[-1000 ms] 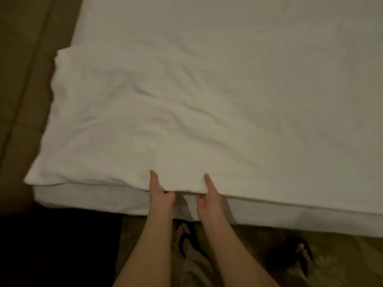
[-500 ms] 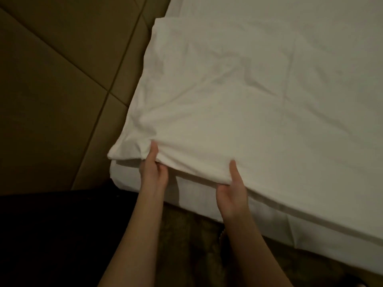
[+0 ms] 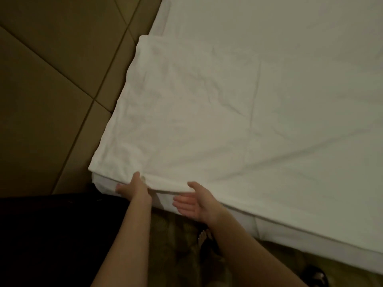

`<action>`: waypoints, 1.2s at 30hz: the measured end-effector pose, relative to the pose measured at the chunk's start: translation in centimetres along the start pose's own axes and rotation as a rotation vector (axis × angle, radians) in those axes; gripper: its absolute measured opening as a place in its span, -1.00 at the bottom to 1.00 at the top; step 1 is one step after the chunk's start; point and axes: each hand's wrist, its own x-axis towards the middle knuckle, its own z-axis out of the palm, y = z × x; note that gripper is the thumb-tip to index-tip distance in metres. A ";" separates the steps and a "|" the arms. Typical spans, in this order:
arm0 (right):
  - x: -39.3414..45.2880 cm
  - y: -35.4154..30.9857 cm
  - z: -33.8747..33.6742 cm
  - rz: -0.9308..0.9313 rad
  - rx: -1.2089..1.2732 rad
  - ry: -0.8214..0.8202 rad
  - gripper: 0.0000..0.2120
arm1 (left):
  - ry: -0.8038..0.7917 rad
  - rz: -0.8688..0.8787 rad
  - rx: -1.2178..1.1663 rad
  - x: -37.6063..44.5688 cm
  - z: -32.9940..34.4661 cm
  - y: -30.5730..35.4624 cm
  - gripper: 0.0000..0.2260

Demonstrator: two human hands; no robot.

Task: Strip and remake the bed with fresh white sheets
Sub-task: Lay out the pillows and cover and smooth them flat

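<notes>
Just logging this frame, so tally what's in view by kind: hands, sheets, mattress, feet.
Hands: 2, the left hand and the right hand
White sheet lying on the bed: 1
Mattress: 1
Feet: 2, a bare foot and a sandalled foot
Total: 6

Matt white cloth sheet (image 3: 186, 112), softly creased, lies beside smooth padded headboard panels (image 3: 47, 90) with stitched seams

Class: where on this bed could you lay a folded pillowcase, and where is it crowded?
Free: the smooth sheet right of the wrinkled folded layer. Crowded: the near corner, where the left hand and right hand work the edge.
</notes>
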 end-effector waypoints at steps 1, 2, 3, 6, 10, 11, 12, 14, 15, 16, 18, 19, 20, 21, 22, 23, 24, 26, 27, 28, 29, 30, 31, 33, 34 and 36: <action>-0.9 -1.1 0.1 -0.028 -0.166 0.008 -0.63 | 0.008 0.083 0.081 -0.8 0.0 0.8 -0.41; -1.9 -2.2 0.3 -0.098 -0.336 0.049 -0.66 | -0.015 0.159 0.167 -1.6 -0.1 1.4 -0.40; -3.0 -3.4 0.5 -0.202 -0.530 0.113 -0.67 | -0.066 0.236 0.260 -2.5 -0.1 2.0 -0.41; -7.2 -6.6 0.7 -0.501 -1.146 0.316 -0.62 | -0.309 0.530 0.651 -5.4 0.3 2.9 -0.44; -14.9 -10.2 -1.0 -0.687 -1.478 0.521 -0.54 | -0.621 0.821 1.170 -11.6 1.4 3.8 -0.49; -17.2 -11.0 -1.7 -0.720 -1.512 0.564 -0.53 | -0.673 0.840 1.241 -13.8 1.4 4.3 -0.50; -19.7 -11.9 -2.5 -0.755 -1.536 0.600 -0.52 | -0.709 0.870 1.293 -16.1 1.5 5.1 -0.51; -25.0 -13.8 -4.0 -0.826 -1.563 0.675 -0.51 | -0.739 0.963 1.372 -20.8 1.5 7.2 -0.52; -27.7 -14.6 -4.9 -0.859 -1.570 0.716 -0.50 | -0.745 1.005 1.407 -23.3 1.4 8.4 -0.52; -30.3 -15.3 -5.7 -0.893 -1.571 0.756 -0.49 | -0.748 1.046 1.439 -25.8 1.1 9.4 -0.52; -35.6 -16.2 -7.3 -0.943 -1.557 0.818 -0.47 | -0.752 1.111 1.476 -30.8 0.6 11.1 -0.52; -38.3 -16.3 -8.2 -0.963 -1.551 0.833 -0.46 | -0.754 1.136 1.495 -33.3 0.4 11.6 -0.52; -40.8 -16.4 -9.2 -0.997 -1.546 0.845 -0.46 | -0.752 1.169 1.510 -35.6 0.4 12.1 -0.52; -43.2 -16.5 -10.2 -1.045 -1.547 0.865 -0.46 | -0.746 1.207 1.518 -38.0 0.6 12.5 -0.52; -45.5 -16.6 -11.4 -1.095 -1.554 0.898 -0.46 | -0.741 1.237 1.519 -40.6 0.9 12.8 -0.52; -47.5 -16.5 -12.9 -1.138 -1.554 0.943 -0.47 | -0.738 1.264 1.515 -43.2 1.2 12.9 -0.52; -49.3 -16.3 -14.7 -1.151 -1.556 0.990 -0.47 | -0.741 1.296 1.511 -46.0 1.5 13.0 -0.52; -51.9 -15.4 -18.7 -1.100 -1.584 1.057 -0.46 | -0.762 1.371 1.474 -51.6 1.7 12.9 -0.51; -52.8 -14.9 -20.8 -1.057 -1.597 1.078 -0.45 | -0.775 1.410 1.447 -54.5 1.7 12.8 -0.52; -53.6 -14.4 -22.9 -1.015 -1.601 1.096 -0.45 | -0.786 1.449 1.416 -57.3 1.9 12.6 -0.52; -54.3 -13.9 -25.0 -0.978 -1.600 1.112 -0.45 | -0.794 1.487 1.386 -60.1 2.0 12.6 -0.53; -55.0 -13.4 -26.9 -0.944 -1.599 1.126 -0.45 | -0.805 1.521 1.360 -62.7 2.0 12.3 -0.54; -55.8 -12.9 -28.6 -0.921 -1.600 1.139 -0.46 | -0.818 1.554 1.331 -65.1 1.9 12.0 -0.55; -57.2 -12.3 -31.4 -0.884 -1.596 1.160 -0.48 | -0.849 1.620 1.277 -69.1 1.9 11.5 -0.56; -57.9 -12.1 -32.5 -0.867 -1.590 1.166 -0.48 | -0.865 1.647 1.255 -70.7 1.9 11.4 -0.56; -59.2 -12.1 -34.0 -0.847 -1.572 1.188 -0.49 | -0.892 1.696 1.218 -73.1 2.4 11.2 -0.57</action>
